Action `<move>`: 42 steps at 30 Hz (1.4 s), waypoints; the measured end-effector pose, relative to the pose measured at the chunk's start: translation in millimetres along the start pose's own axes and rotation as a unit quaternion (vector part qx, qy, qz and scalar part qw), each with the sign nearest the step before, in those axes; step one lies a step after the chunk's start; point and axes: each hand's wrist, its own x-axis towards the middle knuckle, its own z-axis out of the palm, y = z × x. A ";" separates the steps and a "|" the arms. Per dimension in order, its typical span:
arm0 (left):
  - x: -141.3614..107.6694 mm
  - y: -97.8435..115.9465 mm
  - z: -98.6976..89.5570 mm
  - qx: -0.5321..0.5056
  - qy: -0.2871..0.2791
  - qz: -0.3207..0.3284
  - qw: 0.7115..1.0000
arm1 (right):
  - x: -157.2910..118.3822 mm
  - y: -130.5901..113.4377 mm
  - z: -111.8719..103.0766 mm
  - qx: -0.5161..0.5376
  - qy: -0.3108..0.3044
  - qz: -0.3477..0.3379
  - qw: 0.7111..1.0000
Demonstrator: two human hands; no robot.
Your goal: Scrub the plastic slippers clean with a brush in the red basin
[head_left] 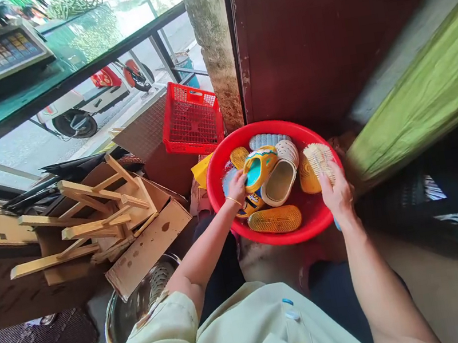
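A red basin [308, 231] in front of me holds several shoes. On its left side, my left hand [236, 186] grips a yellow clog [259, 162] with a teal inside, raised over the others. My right hand [338, 192], at the basin's right rim, is closed around a scrub brush [319, 160] with pale bristles facing up. Between the hands lies a cream clog [279, 182], its opening toward me. A yellow clog sole [275, 220] shows at the near edge, and another yellow sole [308, 176] sits partly behind the brush. A greyish shoe sole [268, 140] rests at the back.
Left of the basin, wooden stools [104, 208] lie heaped on cardboard [149, 248]. A red plastic crate [192, 116] stands behind it. A metal basin [124, 315] with a shoe is near my left elbow. A green cloth [420, 89] hangs at right beside a dark red panel [318, 24].
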 end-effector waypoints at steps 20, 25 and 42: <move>10.5 -2.1 50.1 0.677 -0.122 0.048 0.724 | -14.8 -2.7 13.0 -0.063 -0.102 -0.007 0.993; 16.5 -6.4 54.4 0.689 -0.132 0.036 0.712 | -15.0 3.6 21.8 -0.084 -0.134 -0.021 0.987; -0.2 -38.6 74.5 0.675 -0.134 0.039 0.725 | -13.8 13.9 20.0 -0.081 -0.120 0.027 0.989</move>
